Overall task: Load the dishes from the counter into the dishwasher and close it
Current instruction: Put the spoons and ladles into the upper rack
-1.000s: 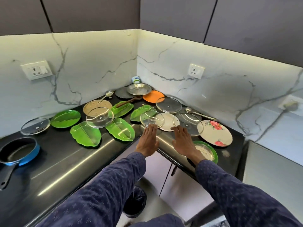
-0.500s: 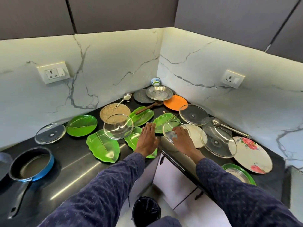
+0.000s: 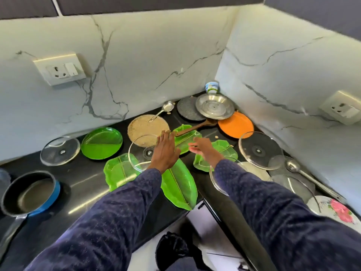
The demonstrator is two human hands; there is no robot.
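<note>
Green leaf plate (image 3: 178, 185) (lengthwise, seemingly) toward wall.

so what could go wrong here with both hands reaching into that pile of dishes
1. The left hand reaches over a glass lid that overlaps a green leaf plate; a nudge could slide it.
2. The wooden spatula lies across another green plate just ahead of the right hand; lifting that plate may tip it off.
3. The big leaf plate sits near the counter edge under the sleeves.
</note>
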